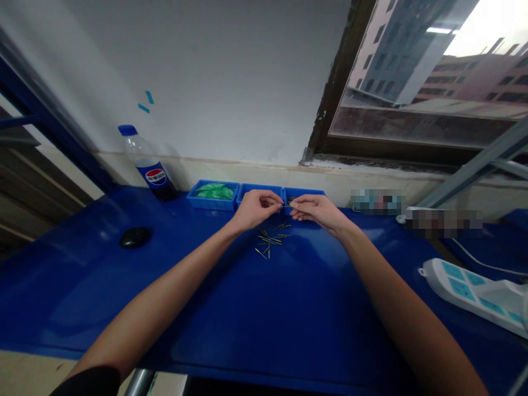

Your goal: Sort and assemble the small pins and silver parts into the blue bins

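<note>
My left hand [259,209] is closed in a pinch, thumb against fingers, in front of the middle blue bin [260,188]. Facing it, my right hand [317,210] pinches too, before the right blue bin [311,192]. A tiny thin metal pin [286,206] spans the gap between both sets of fingertips; its exact shape is too small to make out. Below the hands, several thin gold and dark metal pins [270,241] lie loosely scattered on the blue tabletop [264,308]. Some small pieces show in the right bin, while the hands partly cover both bins.
A left blue bin [212,204] holds green packets [215,191]. Behind it to the left stands a cola bottle [154,173], with a black mouse [135,237] in front. A white power strip [474,291] lies at right. The wall [231,82] and window bound the back.
</note>
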Demonstrator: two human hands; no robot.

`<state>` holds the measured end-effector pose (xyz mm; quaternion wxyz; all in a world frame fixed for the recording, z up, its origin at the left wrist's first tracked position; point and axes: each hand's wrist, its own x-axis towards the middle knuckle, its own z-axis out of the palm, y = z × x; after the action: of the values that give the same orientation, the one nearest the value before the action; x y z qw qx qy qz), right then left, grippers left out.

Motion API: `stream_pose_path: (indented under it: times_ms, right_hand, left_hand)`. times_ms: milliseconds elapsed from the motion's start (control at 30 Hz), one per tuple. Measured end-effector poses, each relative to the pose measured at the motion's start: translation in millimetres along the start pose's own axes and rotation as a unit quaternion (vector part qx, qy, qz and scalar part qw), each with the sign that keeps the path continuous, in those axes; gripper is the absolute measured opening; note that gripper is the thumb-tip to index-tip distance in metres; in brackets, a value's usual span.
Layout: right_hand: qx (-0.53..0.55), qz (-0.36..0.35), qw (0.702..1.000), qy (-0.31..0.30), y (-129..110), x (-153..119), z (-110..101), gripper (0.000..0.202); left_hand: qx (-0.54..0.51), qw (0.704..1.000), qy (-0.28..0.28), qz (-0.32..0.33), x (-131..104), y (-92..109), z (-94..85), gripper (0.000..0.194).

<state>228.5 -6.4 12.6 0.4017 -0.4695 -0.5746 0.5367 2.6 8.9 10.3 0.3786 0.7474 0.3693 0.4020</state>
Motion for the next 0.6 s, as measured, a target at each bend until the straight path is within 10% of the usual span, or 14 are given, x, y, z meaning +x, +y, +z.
stream_pose_path:
  times_ms: [400,600]
  right_hand:
    - [0.008,-0.015,0.998,0.068,-3.7,0.7,-0.1,0.027]
    - [-0.064,-0.059,0.972,0.22,-2.7,5.6,-10.0,0.026]
  left_hand:
    - [0.049,0.999,-0.006,0.009,-4.3,-6.4,12.1,0.018]
    - [0.247,0.947,-0.159,0.132,-10.3,-18.7,21.0,0.031]
